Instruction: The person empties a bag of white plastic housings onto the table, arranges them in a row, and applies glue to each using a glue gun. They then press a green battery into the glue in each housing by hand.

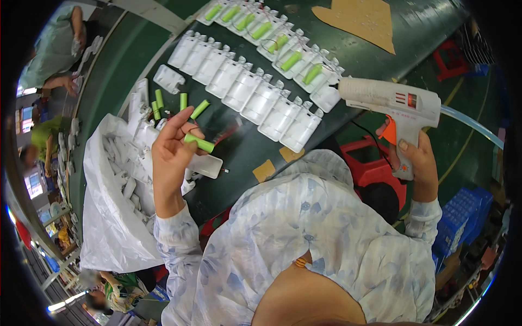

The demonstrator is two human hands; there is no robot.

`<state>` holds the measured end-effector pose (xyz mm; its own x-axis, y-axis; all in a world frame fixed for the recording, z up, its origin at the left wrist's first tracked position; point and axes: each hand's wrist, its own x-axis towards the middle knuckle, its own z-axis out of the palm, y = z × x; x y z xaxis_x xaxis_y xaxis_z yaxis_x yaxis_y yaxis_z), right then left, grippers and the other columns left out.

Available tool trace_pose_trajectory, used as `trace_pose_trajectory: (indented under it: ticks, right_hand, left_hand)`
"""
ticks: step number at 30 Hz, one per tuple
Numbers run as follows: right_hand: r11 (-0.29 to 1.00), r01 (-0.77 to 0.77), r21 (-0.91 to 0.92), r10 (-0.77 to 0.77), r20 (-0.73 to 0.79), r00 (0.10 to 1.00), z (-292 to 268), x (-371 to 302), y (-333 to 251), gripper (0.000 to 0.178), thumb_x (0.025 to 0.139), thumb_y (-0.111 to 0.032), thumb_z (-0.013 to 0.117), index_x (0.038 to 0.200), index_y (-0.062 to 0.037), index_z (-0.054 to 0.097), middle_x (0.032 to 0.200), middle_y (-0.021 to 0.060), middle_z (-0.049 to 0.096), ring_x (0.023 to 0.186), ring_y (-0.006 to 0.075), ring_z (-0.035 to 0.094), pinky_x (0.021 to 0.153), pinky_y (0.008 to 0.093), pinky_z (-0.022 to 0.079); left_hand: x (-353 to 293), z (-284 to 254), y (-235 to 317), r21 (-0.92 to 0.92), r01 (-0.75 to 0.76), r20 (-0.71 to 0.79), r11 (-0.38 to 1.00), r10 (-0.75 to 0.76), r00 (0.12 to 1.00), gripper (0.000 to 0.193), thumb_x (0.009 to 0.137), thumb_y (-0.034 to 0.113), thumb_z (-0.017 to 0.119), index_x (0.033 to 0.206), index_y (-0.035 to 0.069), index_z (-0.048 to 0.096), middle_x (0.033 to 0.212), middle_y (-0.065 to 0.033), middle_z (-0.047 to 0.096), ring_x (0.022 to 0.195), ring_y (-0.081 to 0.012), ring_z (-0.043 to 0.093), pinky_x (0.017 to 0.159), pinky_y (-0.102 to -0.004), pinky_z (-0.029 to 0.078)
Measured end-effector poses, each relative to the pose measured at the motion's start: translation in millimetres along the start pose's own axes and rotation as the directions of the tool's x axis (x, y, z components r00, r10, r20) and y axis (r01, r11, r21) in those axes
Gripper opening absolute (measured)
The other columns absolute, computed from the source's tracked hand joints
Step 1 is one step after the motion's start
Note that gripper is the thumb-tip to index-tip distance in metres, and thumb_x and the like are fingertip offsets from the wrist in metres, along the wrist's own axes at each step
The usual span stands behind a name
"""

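My left hand pinches a green cylindrical battery with a thin wire, above the table's left part. A white plastic case piece lies just beneath that hand. Held by its handle in my right hand is a white hot glue gun with an orange trigger, its nozzle pointing left toward the end of the rows. Two rows of white plastic cases cross the table. Green batteries sit in most of the far row's cases; the near row's cases hold none.
Several loose green batteries lie beyond my left hand. A white sack full of white plastic parts stands at the left. Cardboard lies on the dark table. A red stool is below; other people work at the far left.
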<state>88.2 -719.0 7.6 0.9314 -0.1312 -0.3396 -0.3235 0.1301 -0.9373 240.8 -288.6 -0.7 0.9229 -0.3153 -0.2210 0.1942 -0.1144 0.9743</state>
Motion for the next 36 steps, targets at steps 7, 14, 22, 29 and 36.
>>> trace_pose_trajectory:
  ticks: [7, 14, 22, 29, 36]
  right_hand:
    - [0.999, -0.028, -0.029, 0.030, 0.071, 0.997, -8, -5, -1, 0.040, 0.086, -0.016, 0.061, 0.120, 0.0048, 0.057, 0.104, 0.0126, 0.068, 0.057, 0.0131, 0.057, 0.051, 0.0267, 0.046]
    - [0.993, -0.065, -0.102, 0.074, 0.088, 0.993, -5, -7, -1, 0.032, 0.090, -0.014, 0.060, 0.116, 0.0031, 0.058, 0.083, 0.0073, 0.065, 0.055, 0.0120, 0.056, 0.052, 0.0268, 0.044]
    - [0.986, -0.105, -0.128, 0.118, 0.099, 0.988, -5, -5, 1, 0.031, 0.092, -0.017, 0.062, 0.115, 0.0041, 0.057, 0.085, 0.0076, 0.063, 0.058, 0.0117, 0.056, 0.052, 0.0266, 0.043]
    - [0.987, -0.101, -0.127, 0.107, 0.041, 0.993, -12, -4, 7, 0.029, 0.089, -0.017, 0.061, 0.110, 0.0020, 0.058, 0.093, 0.0098, 0.064, 0.054, 0.0117, 0.054, 0.050, 0.0264, 0.045]
    - [1.000, -0.005, -0.019, 0.007, 0.067, 0.998, -8, -4, 8, 0.041, 0.092, -0.019, 0.062, 0.123, 0.0055, 0.055, 0.101, 0.0108, 0.068, 0.056, 0.0115, 0.058, 0.055, 0.0257, 0.049]
  left_hand:
    - [-7, 26, -19, 0.728, -0.310, 0.270, 0.611, 0.160, 0.949, 0.041, 0.077, -0.011, 0.060, 0.115, 0.002, 0.067, 0.087, -0.0154, 0.056, 0.080, -0.0310, 0.061, 0.071, -0.0369, 0.050]
    - [-7, 47, -6, 0.786, -0.429, 0.410, 0.445, 0.144, 0.901, 0.030, 0.071, -0.008, 0.063, 0.098, 0.005, 0.071, 0.092, -0.0119, 0.060, 0.087, -0.0329, 0.060, 0.075, -0.0401, 0.051]
    - [-7, 44, -16, 0.774, -0.491, 0.493, 0.399, 0.106, 0.863, 0.022, 0.071, -0.002, 0.074, 0.091, 0.003, 0.071, 0.090, -0.0107, 0.061, 0.085, -0.0313, 0.062, 0.072, -0.0398, 0.051]
    - [8, 38, -4, 0.757, -0.480, 0.534, 0.444, 0.003, 0.845, 0.011, 0.078, -0.001, 0.072, 0.089, 0.000, 0.069, 0.090, -0.0130, 0.065, 0.078, -0.0340, 0.065, 0.069, -0.0388, 0.052]
    - [49, 103, 48, 0.575, -0.641, 0.517, 0.508, 0.382, 0.766, 0.014, 0.077, -0.001, 0.074, 0.089, 0.000, 0.066, 0.101, -0.0158, 0.066, 0.090, -0.0337, 0.065, 0.076, -0.0396, 0.053]
